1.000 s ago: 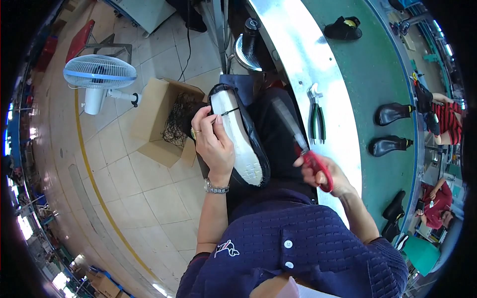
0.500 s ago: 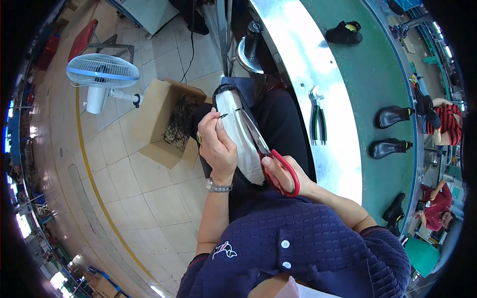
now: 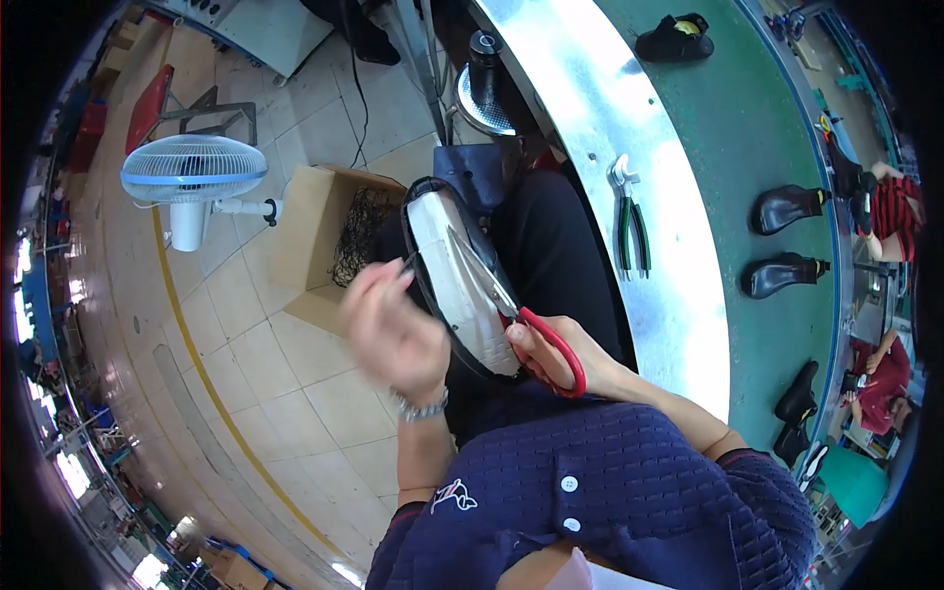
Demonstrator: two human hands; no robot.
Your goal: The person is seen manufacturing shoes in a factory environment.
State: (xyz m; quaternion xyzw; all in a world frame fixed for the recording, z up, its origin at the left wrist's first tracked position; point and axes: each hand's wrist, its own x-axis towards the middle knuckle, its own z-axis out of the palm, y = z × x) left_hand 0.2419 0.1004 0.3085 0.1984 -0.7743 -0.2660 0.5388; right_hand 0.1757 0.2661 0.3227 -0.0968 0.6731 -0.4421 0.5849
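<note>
A black shoe upper with a pale bottom (image 3: 454,270) lies across my lap, bottom side up, its toe away from me. My right hand (image 3: 549,352) is closed round red-handled scissors (image 3: 559,349), whose blades lie along the shoe's pale bottom. Just left of the shoe is my left hand (image 3: 395,332), smeared by motion. A small dark strand shows by its fingertips, but I cannot tell whether they grip it.
An open cardboard box (image 3: 313,231) with tangled black strands stands at left, beyond it a fan (image 3: 192,182). Green-handled pliers (image 3: 629,221) lie on the metal bench edge (image 3: 678,324). Black shoes (image 3: 784,208) stand on the green surface at right. Other people are farther right.
My left hand has come away from the shoe's bottom, leftward toward the box. A short dark piece it pinched over the pale bottom is gone from there. The scissors stay in my right hand.
</note>
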